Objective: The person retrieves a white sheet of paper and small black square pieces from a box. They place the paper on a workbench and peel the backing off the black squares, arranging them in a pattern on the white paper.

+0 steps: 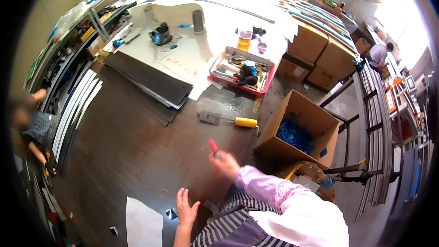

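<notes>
My right hand (225, 166) is closed around a short red tool (212, 145) that points up and away over the dark table (128, 146). A grey band shows where the tool meets my fingers; its exact kind is unclear. My left hand (185, 208) hovers near or rests at the table's near edge, fingers stretched out and holding nothing. Beside it lie a small blue-and-white scrap (171, 213) and a white sheet (145, 222). A thin rubber band (164, 194) is just beyond. Farther off lies a yellow roller (246, 122) next to a flat scraper-like blade (209, 118).
A red tray (261, 93) of tools stands at the far table edge, near a stack of dark strips (146, 80). Right of the table is an open cardboard box (270, 144) holding blue plastic. One person (36, 123) is at the left, another (378, 56) far right.
</notes>
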Available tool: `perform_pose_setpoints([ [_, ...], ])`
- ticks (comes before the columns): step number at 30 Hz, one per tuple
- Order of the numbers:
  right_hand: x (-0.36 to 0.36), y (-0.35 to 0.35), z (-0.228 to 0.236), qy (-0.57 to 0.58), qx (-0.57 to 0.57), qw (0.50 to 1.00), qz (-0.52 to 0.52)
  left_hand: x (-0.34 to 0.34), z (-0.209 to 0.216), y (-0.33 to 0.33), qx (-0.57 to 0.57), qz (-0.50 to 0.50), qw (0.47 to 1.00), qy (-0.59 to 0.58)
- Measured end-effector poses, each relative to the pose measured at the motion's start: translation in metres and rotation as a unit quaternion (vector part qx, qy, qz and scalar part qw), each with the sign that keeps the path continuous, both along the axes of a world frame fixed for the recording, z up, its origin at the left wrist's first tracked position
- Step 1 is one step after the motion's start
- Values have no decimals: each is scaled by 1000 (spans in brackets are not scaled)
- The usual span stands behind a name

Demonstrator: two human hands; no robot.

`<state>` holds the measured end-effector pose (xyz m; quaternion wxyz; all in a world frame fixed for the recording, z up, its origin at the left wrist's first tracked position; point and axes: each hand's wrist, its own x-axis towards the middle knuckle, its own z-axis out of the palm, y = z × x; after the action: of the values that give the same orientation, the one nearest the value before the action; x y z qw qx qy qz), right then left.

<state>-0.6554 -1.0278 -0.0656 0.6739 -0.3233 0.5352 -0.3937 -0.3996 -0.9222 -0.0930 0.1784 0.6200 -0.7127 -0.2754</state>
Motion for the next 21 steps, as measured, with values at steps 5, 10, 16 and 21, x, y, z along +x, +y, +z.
perform_pose_setpoints([
  [5,-110,-134,-30,330,-192,916,-122,-13,-33,-78,129,-1,951,-281],
  [10,-178,-254,-43,417,-338,832,-140,-13,-39,-99,214,6,927,-307],
  [16,-287,-305,-39,485,-245,827,-146,-14,-43,-97,222,9,921,-321],
  [21,-368,-293,-61,705,-270,623,206,-21,-32,-101,226,0,920,-321],
])
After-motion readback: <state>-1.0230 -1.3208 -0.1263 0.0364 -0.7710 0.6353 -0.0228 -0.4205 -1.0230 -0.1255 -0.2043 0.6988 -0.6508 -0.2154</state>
